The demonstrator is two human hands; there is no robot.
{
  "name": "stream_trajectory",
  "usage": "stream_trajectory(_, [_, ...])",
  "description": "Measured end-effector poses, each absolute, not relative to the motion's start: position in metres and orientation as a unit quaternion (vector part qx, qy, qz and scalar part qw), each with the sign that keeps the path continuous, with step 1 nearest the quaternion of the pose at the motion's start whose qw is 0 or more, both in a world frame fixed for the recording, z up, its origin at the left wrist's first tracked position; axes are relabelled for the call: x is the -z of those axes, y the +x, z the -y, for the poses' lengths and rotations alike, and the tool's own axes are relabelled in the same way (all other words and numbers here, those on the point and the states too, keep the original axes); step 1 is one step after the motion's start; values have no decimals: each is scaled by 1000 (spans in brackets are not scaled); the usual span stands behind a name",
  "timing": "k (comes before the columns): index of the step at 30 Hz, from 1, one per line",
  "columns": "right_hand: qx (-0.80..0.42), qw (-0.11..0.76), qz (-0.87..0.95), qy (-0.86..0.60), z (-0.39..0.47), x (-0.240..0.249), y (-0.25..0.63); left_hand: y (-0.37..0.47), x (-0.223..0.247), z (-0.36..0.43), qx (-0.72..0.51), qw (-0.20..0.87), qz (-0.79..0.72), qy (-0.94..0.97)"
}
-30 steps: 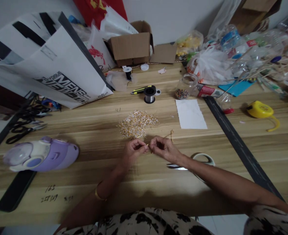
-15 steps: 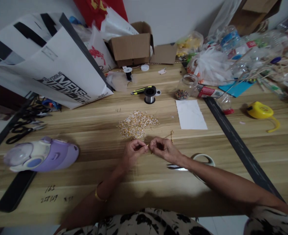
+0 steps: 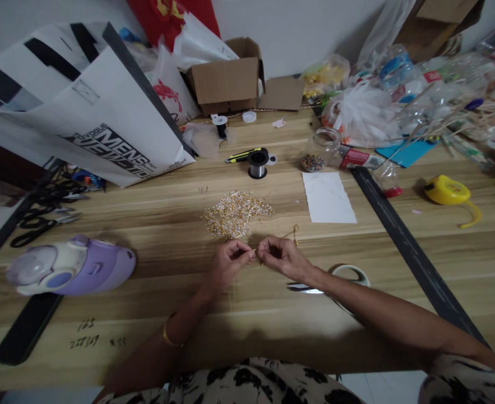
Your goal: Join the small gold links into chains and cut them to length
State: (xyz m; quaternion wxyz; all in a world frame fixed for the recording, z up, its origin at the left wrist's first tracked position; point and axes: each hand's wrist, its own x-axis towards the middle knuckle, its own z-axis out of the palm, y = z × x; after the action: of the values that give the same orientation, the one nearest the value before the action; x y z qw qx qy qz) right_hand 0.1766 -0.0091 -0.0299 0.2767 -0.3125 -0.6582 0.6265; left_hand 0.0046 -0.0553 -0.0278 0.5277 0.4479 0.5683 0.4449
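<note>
My left hand [image 3: 232, 261] and my right hand [image 3: 284, 257] meet over the table, thumbs and fingertips pinched close together. Between them shows a tiny gold-coloured piece [image 3: 254, 251], too small to name, with a bit of gold hanging below the right fingertips. Thin pale strands trail down beneath the left hand. Just beyond the hands lies a heap of small gold and clear beads [image 3: 236, 215]. A short gold chain-like strand [image 3: 295, 234] rests behind my right hand. Scissors [image 3: 306, 288] with pale handles lie partly under my right forearm.
A spool of silver wire [image 3: 258, 164] and a yellow-black cutter [image 3: 242, 155] lie farther back. White paper [image 3: 329, 197], a jar of beads [image 3: 319, 150] and a yellow tape measure [image 3: 447, 189] are to the right. A purple-white device [image 3: 74, 266] and several black scissors [image 3: 41, 224] lie left.
</note>
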Motion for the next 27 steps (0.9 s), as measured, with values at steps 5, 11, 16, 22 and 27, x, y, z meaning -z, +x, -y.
stream_trajectory(5, [-624, 275, 659, -317, 9, 32, 177, 4, 30, 55, -447, 525, -563, 456])
stream_trajectory(11, [-626, 275, 657, -317, 9, 32, 177, 4, 32, 56, -447, 517, -560, 468])
stream_trajectory(16, [-625, 278, 656, -319, 9, 31, 177, 5, 29, 56, -444, 497, -564, 487])
stream_trajectory(22, [-623, 273, 658, -323, 8, 34, 177, 8, 25, 58, -440, 465, -580, 504])
stream_trajectory(27, [-617, 279, 658, -329, 8, 33, 177, 10, 26, 60, -441, 435, -587, 521])
